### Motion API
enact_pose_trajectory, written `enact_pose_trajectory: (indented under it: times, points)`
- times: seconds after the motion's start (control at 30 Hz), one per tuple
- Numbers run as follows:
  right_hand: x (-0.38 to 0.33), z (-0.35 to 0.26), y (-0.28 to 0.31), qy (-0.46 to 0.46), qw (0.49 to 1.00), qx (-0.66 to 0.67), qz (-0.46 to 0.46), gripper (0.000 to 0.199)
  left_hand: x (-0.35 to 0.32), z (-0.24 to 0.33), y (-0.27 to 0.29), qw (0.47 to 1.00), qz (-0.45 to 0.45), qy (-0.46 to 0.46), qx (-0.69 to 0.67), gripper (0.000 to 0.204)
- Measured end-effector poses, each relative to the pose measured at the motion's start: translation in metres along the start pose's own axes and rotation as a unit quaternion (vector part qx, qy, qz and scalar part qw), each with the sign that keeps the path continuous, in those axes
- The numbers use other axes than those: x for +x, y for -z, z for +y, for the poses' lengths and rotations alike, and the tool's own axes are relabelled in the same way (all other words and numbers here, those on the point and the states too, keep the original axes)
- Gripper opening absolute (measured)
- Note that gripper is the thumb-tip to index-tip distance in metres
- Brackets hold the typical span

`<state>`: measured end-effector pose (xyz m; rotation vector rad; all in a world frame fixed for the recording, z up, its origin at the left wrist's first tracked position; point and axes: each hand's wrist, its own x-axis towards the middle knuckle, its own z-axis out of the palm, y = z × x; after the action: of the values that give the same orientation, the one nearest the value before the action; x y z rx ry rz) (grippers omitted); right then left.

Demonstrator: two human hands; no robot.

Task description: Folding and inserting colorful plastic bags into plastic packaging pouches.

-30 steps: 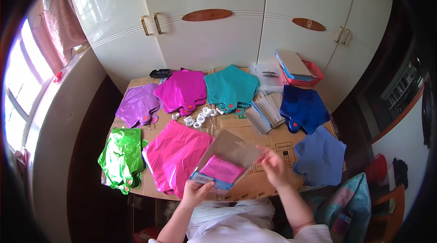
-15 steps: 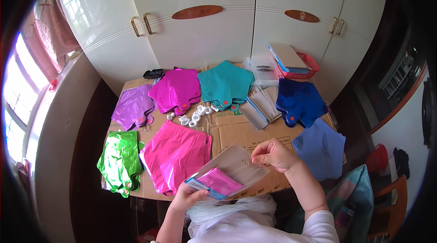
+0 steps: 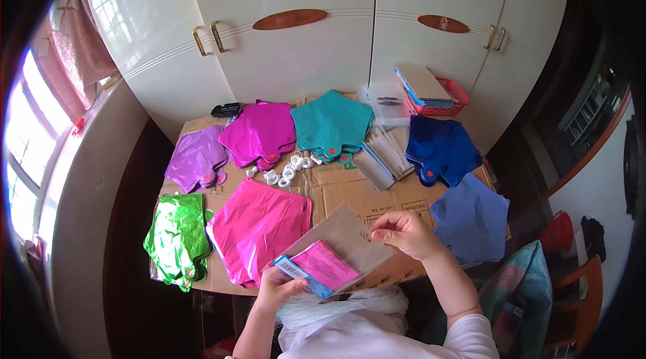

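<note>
Above my lap, at the table's near edge, I hold a clear plastic bag (image 3: 353, 236). Inside lie a folded pink sheet (image 3: 328, 263) with small print and a blue-and-white card (image 3: 301, 274) with a barcode. My left hand (image 3: 277, 288) grips the bag's lower left corner, thumb on top of the card. At the opposite, upper right edge, the thumb and forefinger of my right hand (image 3: 406, 232) are pinched together on the bag's clear film. Left of the bag is a stack of hot pink foil balloons (image 3: 259, 228), flat and star-like.
Flat foil balloon stacks in green (image 3: 176, 238), lilac (image 3: 195, 159), magenta (image 3: 258, 132), teal (image 3: 332, 125), dark blue (image 3: 442, 149) and pale blue (image 3: 472, 219) lie on the cardboard-covered table (image 3: 336, 191). Also there: white ribbon rolls (image 3: 289, 172), cards (image 3: 385, 160) and a red basket (image 3: 457, 95).
The bag has tilted, so the pink sheet's print and the card's barcode show more plainly. My right hand has shifted slightly down, still pinched at the bag's edge.
</note>
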<state>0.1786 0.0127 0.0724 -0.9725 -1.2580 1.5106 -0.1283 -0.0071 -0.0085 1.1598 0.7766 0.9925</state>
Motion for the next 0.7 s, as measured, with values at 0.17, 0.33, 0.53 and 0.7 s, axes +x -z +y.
enact_pose_trajectory:
  times: [0.17,0.33,0.53,0.7]
  points:
    - [-0.007,-0.007,-0.005,0.022,0.995,-0.095,-0.01,0.013,-0.003,0.002,-0.01,1.0,0.028,-0.008,-0.002,0.017]
    - [-0.011,-0.013,-0.015,0.034,0.985,-0.16,0.047,0.009,-0.009,-0.001,-0.023,0.999,0.042,-0.009,0.0,0.016]
    - [0.021,-0.003,0.009,0.055,0.926,-0.352,0.129,0.014,-0.009,-0.009,-0.041,0.98,0.118,-0.021,0.156,0.048]
    - [0.072,0.028,0.045,0.085,0.858,-0.493,0.115,0.016,-0.004,-0.004,-0.058,0.773,0.039,-0.205,0.599,0.048]
